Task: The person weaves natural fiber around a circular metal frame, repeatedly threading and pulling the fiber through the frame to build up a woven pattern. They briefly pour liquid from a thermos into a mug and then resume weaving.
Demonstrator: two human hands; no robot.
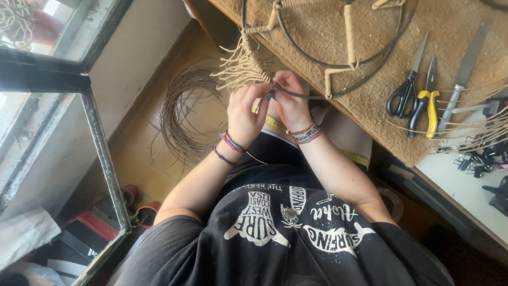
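While a loose coil of cane (188, 114) lies on the floor at the left, the left hand (244, 114) pinches a pale cord against the dark wire frame (338, 63) at the table (455, 32) edge; the right hand (290, 103) pinches the same rim just beside it. Wrapping the rim seems to be the step in hand; the next turn calls for steady tension. Frayed cord ends (238, 69) fan from the bound part; scissors (406, 87) and yellow-handled pliers (429, 100) lie to the right.
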